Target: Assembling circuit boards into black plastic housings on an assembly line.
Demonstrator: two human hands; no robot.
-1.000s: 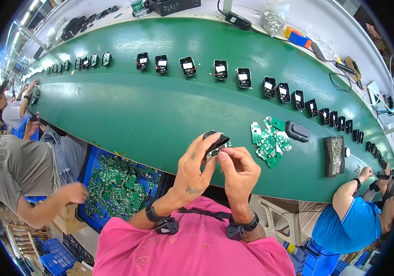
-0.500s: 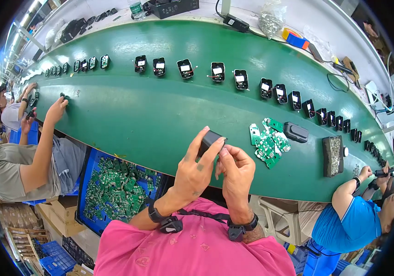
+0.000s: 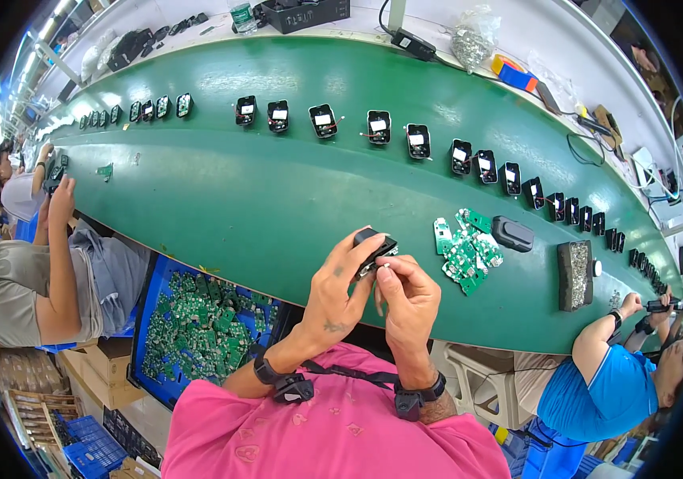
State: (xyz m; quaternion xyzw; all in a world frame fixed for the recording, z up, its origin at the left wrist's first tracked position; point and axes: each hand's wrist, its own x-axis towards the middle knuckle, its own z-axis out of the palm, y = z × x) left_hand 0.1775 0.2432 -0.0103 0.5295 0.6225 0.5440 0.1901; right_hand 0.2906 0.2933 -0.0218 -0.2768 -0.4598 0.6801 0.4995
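Observation:
A small black plastic housing [image 3: 373, 246] is tilted in my left hand [image 3: 333, 291], whose fingers wrap round it above the bench's near edge. Pale and metallic parts show on its side toward me. My right hand [image 3: 409, 299] is closed in a pinch at the housing's right side, with a small pale piece at the thumb and fingertip; its kind is too small to tell. To the right of my hands lies a heap of green circuit boards [image 3: 467, 254], and a closed black case [image 3: 512, 233] sits against it.
A row of open black housings [image 3: 379, 127] runs along the green bench [image 3: 261, 191]. A dark block-shaped tray of small metal parts [image 3: 576, 275] stands at the right. Below the bench's left edge is a blue bin [image 3: 148, 339] of circuit boards. Co-workers sit on both sides.
The housing has turned in my left hand, so its inner parts now show. At the left, a co-worker's hand has drawn back, leaving a green board on the bench.

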